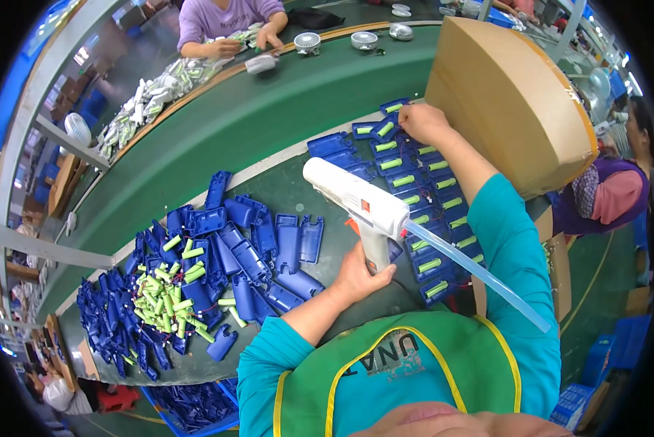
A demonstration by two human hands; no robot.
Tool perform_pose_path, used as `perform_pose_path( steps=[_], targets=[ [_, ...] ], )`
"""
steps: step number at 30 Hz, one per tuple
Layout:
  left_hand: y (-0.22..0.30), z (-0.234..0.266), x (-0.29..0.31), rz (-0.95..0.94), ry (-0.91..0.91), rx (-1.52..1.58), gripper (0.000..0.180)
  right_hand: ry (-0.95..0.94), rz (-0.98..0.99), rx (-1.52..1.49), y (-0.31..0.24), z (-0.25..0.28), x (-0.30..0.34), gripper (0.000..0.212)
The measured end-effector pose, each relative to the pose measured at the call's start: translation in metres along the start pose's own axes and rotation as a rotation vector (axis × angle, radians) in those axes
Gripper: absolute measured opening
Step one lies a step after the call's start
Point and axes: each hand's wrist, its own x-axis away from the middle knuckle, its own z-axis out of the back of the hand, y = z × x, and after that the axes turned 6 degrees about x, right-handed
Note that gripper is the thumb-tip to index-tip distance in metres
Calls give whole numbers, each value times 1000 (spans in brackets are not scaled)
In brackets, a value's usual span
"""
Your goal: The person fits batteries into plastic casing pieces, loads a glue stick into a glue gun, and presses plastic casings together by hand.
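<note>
My left hand (356, 275) is wrapped round the handle of a white glue gun (360, 197), its nozzle end toward the far left. A long, pale blue glue stick (480, 275) sticks out of its back. With bent fingers, my right hand (423, 122) pinches at a blue plastic shell (387, 131) at the far end of the rows; the fingertips are partly hidden. Several blue shells holding green battery cells (430, 266) lie in two columns below it. More stacked blue shells (334, 146) sit left of that hand.
Loose blue shells (243, 251) and a heap of green cells (163, 298) cover the bench's left side. A large cardboard box (509, 95) stands at the far right. Past the green conveyor belt (269, 102), a co-worker handles white parts near small fans (307, 44). A blue crate (196, 408) sits below.
</note>
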Motion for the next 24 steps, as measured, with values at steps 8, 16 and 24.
perform_pose_path(
  steps=[8, 16, 24],
  targets=[
    [1, 2, -2, 15, 5, -13, 43, 144, -212, -182, 16, 19, 8, 15],
    [0, 1, -3, 34, -16, -20, 43, 204, -174, 124, 35, 19, 19, 21],
    [23, 3, -1, 22, 29, 36, 47, -36, 463, -470, -6, 53, 90, 40]
  ],
)
